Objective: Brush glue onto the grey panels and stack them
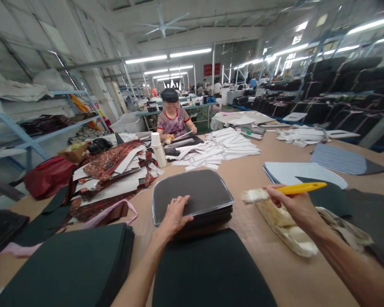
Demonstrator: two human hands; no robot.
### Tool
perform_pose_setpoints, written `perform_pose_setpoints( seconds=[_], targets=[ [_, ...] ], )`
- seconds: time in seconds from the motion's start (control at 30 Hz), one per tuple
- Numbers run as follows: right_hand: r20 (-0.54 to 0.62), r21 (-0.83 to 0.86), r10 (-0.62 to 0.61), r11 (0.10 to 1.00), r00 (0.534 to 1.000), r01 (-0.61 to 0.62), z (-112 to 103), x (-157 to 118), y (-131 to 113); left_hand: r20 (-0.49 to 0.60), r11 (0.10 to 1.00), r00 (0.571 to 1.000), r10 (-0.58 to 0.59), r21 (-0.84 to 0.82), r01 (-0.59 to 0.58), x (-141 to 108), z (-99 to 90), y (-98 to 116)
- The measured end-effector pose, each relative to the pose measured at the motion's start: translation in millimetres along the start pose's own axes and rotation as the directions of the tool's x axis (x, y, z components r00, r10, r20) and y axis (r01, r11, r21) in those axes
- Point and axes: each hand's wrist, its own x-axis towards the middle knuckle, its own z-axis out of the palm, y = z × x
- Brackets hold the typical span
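A stack of dark grey rounded panels [192, 192] lies in the middle of the table, its top panel edged with a whitish line. On the near left part of that top panel rests my left hand [176, 213], fingers apart and holding nothing. My right hand [286, 202] grips a brush with a yellow handle [307, 187]; its pale bristles point left, right of the stack. Below the bristles sits an elongated whitish container [286, 230], partly hidden by my right hand. Dark green panels [211, 273] lie just in front of the stack.
Another dark green pile [67, 264] is at the near left. Patterned red pieces [112, 170] lie beyond it. A white bottle [159, 151] stands behind the stack beside white strips [220, 147]. Striped panels [304, 172] lie right. A person [173, 119] sits across the table.
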Motion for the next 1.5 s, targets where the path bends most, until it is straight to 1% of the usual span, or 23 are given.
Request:
perform_pose_setpoints(
  seconds=[0.07, 0.1, 0.2, 0.27, 0.33, 0.4, 0.43, 0.5, 0.57, 0.63, 0.7, 0.77, 0.87, 0.93, 1.03, 1.13, 1.23, 1.3, 1.33, 1.37, 1.43, 1.47, 1.5],
  targets=[
    [0.088, 0.038, -0.01, 0.999, 0.996, 0.006, 22.3, -8.8, -10.7, 0.022, 1.0, 1.0, 0.01, -0.01, -0.01, 2.1, -2.8, -4.3],
    [0.17, 0.044, -0.013, 0.999, 0.985, 0.006, 37.6, -13.0, -16.4, 0.03, 1.0, 0.999, 0.013, -0.012, -0.013, 2.6, -4.3, -5.5],
    [0.413, 0.099, -0.042, 0.995, 0.91, 0.001, 84.3, -19.5, -26.4, 0.046, 1.0, 0.999, 0.017, -0.015, -0.016, 3.0, -7.1, -6.3],
    [0.473, 0.118, -0.073, 0.993, 0.878, 0.018, 98.2, -16.5, -22.3, 0.054, 0.999, 0.998, 0.03, -0.02, -0.029, 3.0, -8.5, -7.5],
    [0.4, 0.058, -0.056, 0.998, 0.915, 0.036, 88.7, -8.2, -10.7, 0.061, 0.998, 0.997, 0.052, -0.035, -0.05, 2.2, -10.3, -9.8],
    [0.217, -0.05, 0.022, 0.999, 0.976, -0.012, 59.8, 2.5, 2.9, 0.06, 0.996, 0.995, 0.075, -0.051, -0.072, 0.3, -12.4, -11.5],
    [0.122, -0.052, 0.048, 0.998, 0.991, -0.042, 42.1, 7.7, 8.6, 0.057, 0.995, 0.995, 0.085, -0.057, -0.082, -0.8, -13.1, -11.5],
    [0.016, 0.077, 0.037, 0.996, 0.999, -0.038, 9.1, 14.9, 17.5, 0.043, 0.993, 0.994, 0.104, -0.059, -0.101, -3.0, -13.5, -8.8],
    [0.071, 0.202, 0.028, 0.978, 0.997, -0.042, -11.5, 16.9, 25.2, 0.02, 0.992, 0.993, 0.116, -0.049, -0.115, -3.6, -12.2, -3.6],
    [0.179, 0.221, 0.023, 0.973, 0.984, -0.063, -15.6, 15.5, 34.5, -0.016, 0.993, 0.994, 0.11, -0.038, -0.11, -1.7, -10.8, 1.2],
    [0.211, 0.14, -0.022, 0.99, 0.977, -0.008, -5.5, 15.3, 44.3, -0.074, 0.995, 0.994, 0.084, -0.043, -0.087, 2.4, -12.3, 2.5],
    [0.184, -0.017, -0.143, 0.989, 0.972, 0.149, 13.5, 19.8, 50.0, -0.146, 0.995, 0.987, 0.059, -0.069, -0.07, 7.0, -19.9, 0.1],
    [0.191, -0.227, -0.37, 0.884, 0.909, 0.408, 47.1, 36.6, 41.8, -0.255, 0.989, 0.965, 0.065, -0.113, -0.097, 8.2, -43.3, -4.7],
    [0.197, -0.258, -0.472, 0.821, 0.859, 0.51, 67.6, 50.1, 25.7, -0.31, 0.981, 0.946, 0.091, -0.134, -0.139, 2.1, -62.7, -5.6],
    [0.199, -0.259, -0.518, 0.791, 0.832, 0.555, 91.6, 63.3, -2.1, -0.358, 0.971, 0.927, 0.113, -0.159, -0.18, -15.6, -86.9, -4.8],
    [0.279, -0.25, -0.481, 0.8, 0.831, 0.546, 107.1, 60.8, -20.4, -0.412, 0.96, 0.905, 0.108, -0.194, -0.204, -34.0, -100.3, -6.9],
    [0.382, -0.207, -0.445, 0.813, 0.81, 0.544, 114.1, 45.4, -30.7, -0.483, 0.954, 0.872, 0.077, -0.22, -0.205, -48.5, -109.0, -12.6],
    [0.39, -0.17, -0.442, 0.828, 0.808, 0.535, 113.2, 31.1, -39.6, -0.535, 0.965, 0.842, 0.061, -0.185, -0.188, -59.8, -116.7, -17.1],
    [0.365, -0.157, -0.445, 0.836, 0.818, 0.525, 110.9, 23.2, -45.8, -0.577, 0.971, 0.815, 0.057, -0.159, -0.18, -67.1, -121.2, -19.7],
    [0.32, -0.145, -0.45, 0.846, 0.834, 0.513, 107.2, 14.8, -53.4, -0.628, 0.975, 0.777, 0.046, -0.141, -0.172, -75.8, -125.7, -22.8],
    [0.203, -0.115, -0.456, 0.868, 0.867, 0.483, 96.0, -2.8, -71.2, -0.744, 0.972, 0.667, -0.024, -0.173, -0.158, -96.1, -131.8, -31.7],
    [0.149, -0.094, -0.46, 0.875, 0.875, 0.475, 88.8, -11.9, -80.5, -0.788, 0.96, 0.608, -0.092, -0.232, -0.155, -106.9, -132.1, -37.6],
    [0.104, -0.082, -0.462, 0.879, 0.881, 0.47, 81.1, -21.1, -89.0, -0.803, 0.932, 0.568, -0.179, -0.323, -0.163, -117.4, -129.8, -44.2]
  ],
)
